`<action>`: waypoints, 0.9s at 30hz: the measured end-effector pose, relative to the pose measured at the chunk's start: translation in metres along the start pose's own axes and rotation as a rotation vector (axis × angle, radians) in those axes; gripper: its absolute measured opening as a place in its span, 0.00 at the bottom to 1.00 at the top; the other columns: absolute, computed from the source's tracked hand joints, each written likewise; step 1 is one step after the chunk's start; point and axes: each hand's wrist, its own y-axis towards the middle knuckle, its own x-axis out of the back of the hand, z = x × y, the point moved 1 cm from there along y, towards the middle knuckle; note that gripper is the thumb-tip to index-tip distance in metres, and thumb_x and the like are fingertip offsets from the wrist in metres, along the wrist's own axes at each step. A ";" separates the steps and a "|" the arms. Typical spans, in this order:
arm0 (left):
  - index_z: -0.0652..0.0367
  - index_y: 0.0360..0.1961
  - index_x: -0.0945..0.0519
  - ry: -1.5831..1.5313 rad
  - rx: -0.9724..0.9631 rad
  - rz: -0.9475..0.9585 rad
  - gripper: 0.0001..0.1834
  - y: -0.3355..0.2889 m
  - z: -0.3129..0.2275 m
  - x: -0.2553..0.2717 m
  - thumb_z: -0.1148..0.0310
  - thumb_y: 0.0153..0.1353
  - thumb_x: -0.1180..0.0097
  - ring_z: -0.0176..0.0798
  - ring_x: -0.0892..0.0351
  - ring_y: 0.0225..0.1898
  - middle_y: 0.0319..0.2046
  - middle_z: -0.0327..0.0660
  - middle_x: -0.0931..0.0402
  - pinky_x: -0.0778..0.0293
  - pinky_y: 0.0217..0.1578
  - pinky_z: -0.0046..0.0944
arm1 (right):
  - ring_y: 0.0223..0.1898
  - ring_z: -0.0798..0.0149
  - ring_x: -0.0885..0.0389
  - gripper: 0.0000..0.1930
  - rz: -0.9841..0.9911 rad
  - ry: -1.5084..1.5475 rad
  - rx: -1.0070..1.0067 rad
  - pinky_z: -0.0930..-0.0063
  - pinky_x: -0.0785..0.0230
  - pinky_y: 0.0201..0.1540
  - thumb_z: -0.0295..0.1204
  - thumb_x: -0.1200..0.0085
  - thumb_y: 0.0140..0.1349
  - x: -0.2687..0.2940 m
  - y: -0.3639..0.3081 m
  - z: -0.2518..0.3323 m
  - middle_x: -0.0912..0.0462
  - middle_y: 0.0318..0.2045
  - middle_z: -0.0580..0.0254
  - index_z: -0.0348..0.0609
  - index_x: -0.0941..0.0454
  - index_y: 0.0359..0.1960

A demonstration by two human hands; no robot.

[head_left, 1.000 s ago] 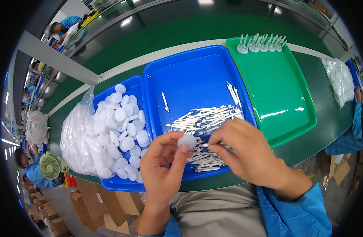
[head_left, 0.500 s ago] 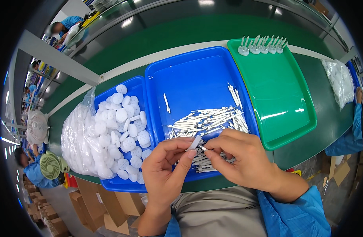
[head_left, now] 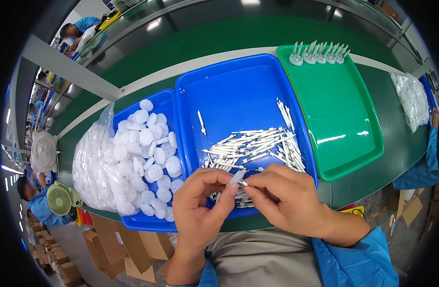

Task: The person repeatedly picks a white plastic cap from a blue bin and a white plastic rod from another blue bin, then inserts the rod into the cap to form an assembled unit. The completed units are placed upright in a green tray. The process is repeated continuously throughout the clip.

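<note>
left hand (head_left: pixel 202 201) pinches white plastic disc (head_left: pixel 236 179); right hand (head_left: pixel 288 198) pinches slim white stick (head_left: pixel 243 184) beside it; seemingly fitting; next push needs alignment

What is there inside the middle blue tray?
The middle blue tray holds a loose pile of thin white sticks, with a few lying apart. The left hand and right hand cover part of its near end; what lies beneath is hidden.

- Dark green bench (head_left: pixel 389 105), a pale strip (head_left: pixel 367 60) along its far side.
- Blue plastic tray (head_left: pixel 166 99) toward the left.
- Larger blue tray (head_left: pixel 233 95), just beside it in the middle.
- Green tray (head_left: pixel 336 112), right of that.
- Clear plastic bag (head_left: pixel 410 100) near the right end, its contents whitish.
</note>
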 end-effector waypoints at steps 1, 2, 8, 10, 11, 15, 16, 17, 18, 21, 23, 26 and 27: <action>0.70 0.51 0.13 0.034 -0.025 0.010 0.11 0.001 -0.001 -0.001 0.85 0.69 0.27 0.36 0.09 0.48 0.50 0.47 0.13 0.10 0.51 0.35 | 0.26 0.55 0.16 0.09 -0.008 -0.035 0.027 0.61 0.25 0.27 0.21 0.28 0.69 -0.002 -0.001 -0.001 0.17 0.33 0.55 0.36 0.13 0.48; 0.70 0.51 0.12 0.069 -0.050 0.020 0.11 0.001 -0.001 -0.001 0.85 0.69 0.27 0.36 0.09 0.48 0.49 0.47 0.13 0.10 0.51 0.35 | 0.26 0.55 0.16 0.09 -0.016 -0.071 0.053 0.61 0.25 0.27 0.21 0.28 0.69 -0.003 -0.002 -0.002 0.18 0.34 0.55 0.36 0.13 0.48; 0.71 0.52 0.14 0.267 -0.127 0.085 0.10 0.002 -0.004 -0.002 0.86 0.72 0.31 0.34 0.11 0.48 0.49 0.46 0.15 0.14 0.51 0.34 | 0.25 0.58 0.16 0.09 0.047 -0.142 0.041 0.63 0.26 0.26 0.17 0.27 0.66 0.001 0.002 -0.003 0.17 0.33 0.55 0.35 0.12 0.46; 0.70 0.51 0.14 0.205 -0.094 0.060 0.11 0.002 -0.004 -0.002 0.86 0.70 0.29 0.36 0.11 0.49 0.50 0.47 0.14 0.13 0.51 0.35 | 0.25 0.59 0.16 0.09 0.017 -0.115 0.035 0.65 0.27 0.25 0.16 0.26 0.64 -0.001 0.003 -0.002 0.15 0.33 0.55 0.35 0.11 0.44; 0.69 0.50 0.13 0.124 -0.060 0.040 0.12 0.001 -0.002 -0.001 0.85 0.67 0.27 0.39 0.10 0.50 0.51 0.49 0.14 0.12 0.51 0.37 | 0.25 0.59 0.16 0.09 -0.005 -0.095 0.041 0.64 0.27 0.25 0.16 0.26 0.64 -0.003 0.001 -0.002 0.15 0.32 0.55 0.35 0.11 0.44; 0.67 0.50 0.13 0.158 -0.272 0.065 0.17 0.007 0.000 0.008 0.85 0.61 0.24 0.44 0.12 0.57 0.55 0.51 0.15 0.13 0.54 0.41 | 0.31 0.55 0.10 0.11 0.007 -0.087 0.113 0.63 0.18 0.31 0.23 0.27 0.68 -0.002 -0.001 -0.006 0.13 0.37 0.57 0.36 0.11 0.50; 0.66 0.51 0.13 0.129 -0.264 0.045 0.18 0.007 -0.001 0.006 0.84 0.60 0.23 0.44 0.12 0.58 0.56 0.52 0.15 0.13 0.55 0.41 | 0.32 0.55 0.10 0.11 0.016 -0.095 0.112 0.63 0.18 0.32 0.23 0.27 0.68 -0.001 0.000 -0.006 0.12 0.38 0.56 0.36 0.11 0.50; 0.66 0.52 0.12 0.099 -0.257 0.025 0.19 0.006 -0.002 0.002 0.84 0.59 0.23 0.44 0.13 0.59 0.56 0.52 0.15 0.14 0.56 0.42 | 0.33 0.55 0.09 0.11 0.025 -0.102 0.111 0.64 0.17 0.32 0.23 0.27 0.67 0.001 0.001 -0.004 0.11 0.38 0.56 0.36 0.10 0.50; 0.66 0.52 0.12 0.069 -0.250 0.008 0.20 0.005 -0.004 0.001 0.84 0.58 0.22 0.45 0.13 0.60 0.57 0.52 0.15 0.14 0.57 0.43 | 0.34 0.56 0.08 0.11 0.032 -0.112 0.109 0.65 0.16 0.33 0.23 0.27 0.67 0.002 0.001 -0.003 0.10 0.39 0.56 0.36 0.10 0.50; 0.65 0.53 0.11 0.154 -0.239 -0.005 0.20 0.004 -0.011 0.002 0.84 0.58 0.23 0.47 0.11 0.58 0.57 0.53 0.14 0.14 0.56 0.43 | 0.34 0.56 0.08 0.10 0.027 -0.094 0.120 0.65 0.16 0.34 0.22 0.27 0.67 0.001 0.002 -0.003 0.09 0.38 0.56 0.35 0.10 0.49; 0.67 0.53 0.11 0.250 -0.309 0.076 0.20 0.005 -0.011 0.008 0.84 0.58 0.23 0.46 0.13 0.59 0.59 0.55 0.16 0.16 0.60 0.43 | 0.34 0.56 0.08 0.10 0.023 -0.088 0.118 0.65 0.15 0.34 0.22 0.27 0.67 0.001 0.002 -0.002 0.09 0.38 0.56 0.34 0.10 0.48; 0.68 0.52 0.11 0.324 -0.362 0.090 0.20 0.004 -0.014 0.009 0.84 0.57 0.23 0.47 0.13 0.58 0.57 0.56 0.16 0.16 0.60 0.43 | 0.34 0.55 0.08 0.10 0.017 -0.080 0.121 0.64 0.15 0.34 0.21 0.27 0.67 0.000 0.001 0.000 0.10 0.38 0.55 0.33 0.11 0.48; 0.68 0.51 0.11 0.337 -0.371 0.077 0.20 0.003 -0.015 0.008 0.84 0.57 0.23 0.47 0.13 0.58 0.56 0.56 0.16 0.16 0.59 0.43 | 0.34 0.55 0.09 0.10 0.014 -0.078 0.124 0.63 0.16 0.34 0.21 0.27 0.67 0.000 0.001 0.000 0.10 0.38 0.54 0.33 0.11 0.48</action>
